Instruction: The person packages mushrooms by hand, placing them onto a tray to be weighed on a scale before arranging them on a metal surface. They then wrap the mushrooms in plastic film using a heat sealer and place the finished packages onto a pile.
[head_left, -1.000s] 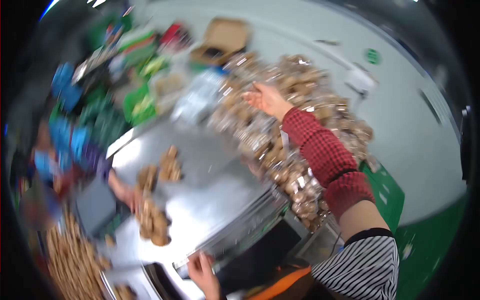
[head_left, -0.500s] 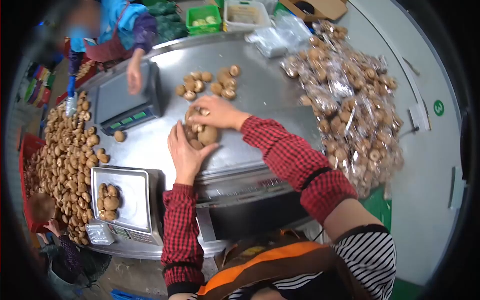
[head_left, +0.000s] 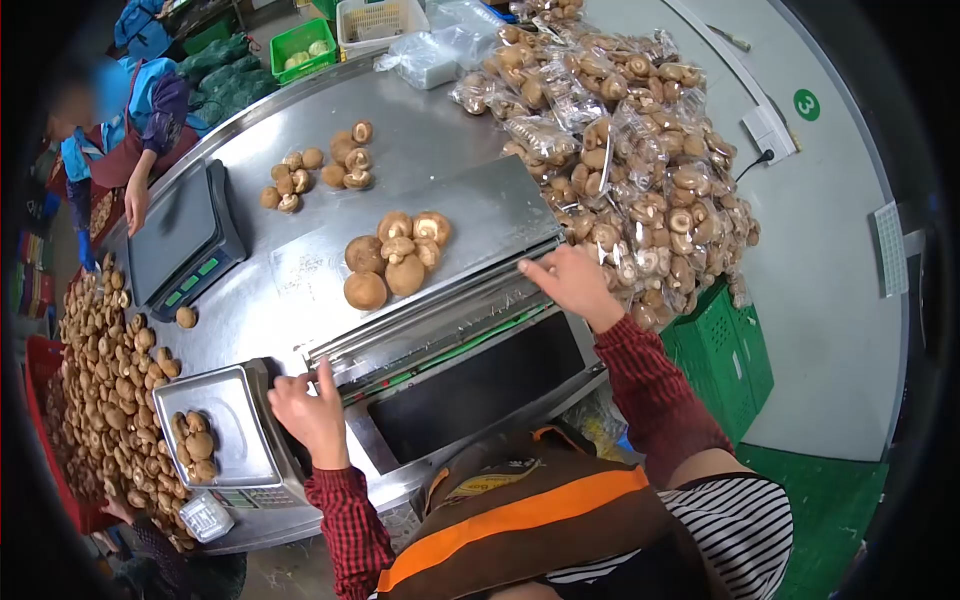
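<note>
My left hand (head_left: 312, 412) is at the left end of a metal roller bar (head_left: 440, 310) on the wrapping machine, fingers apart and holding nothing I can see. At the bar's right end is my right hand (head_left: 575, 285), its thumb and fingers pinched near the edge; what they hold, if anything, is too small to make out. Between and beyond my hands, a cluster of brown mushrooms (head_left: 404, 274) lies on the metal plate (head_left: 480, 215). Two smaller mushroom groups (head_left: 292, 181) (head_left: 350, 156) rest farther back on the table.
Bagged mushrooms (head_left: 650, 190) are heaped at the right. A scale (head_left: 185, 240) and a second scale with mushrooms on its tray (head_left: 245, 440) stand at the left, beside loose mushrooms (head_left: 110, 400). A co-worker's hand (head_left: 137, 205) is near the far scale. Green crates (head_left: 725, 365) stand below right.
Both my hands have let go of the mushroom cluster and moved apart toward the machine's near edge. The view has shifted, and the cluster now lies uncovered.
</note>
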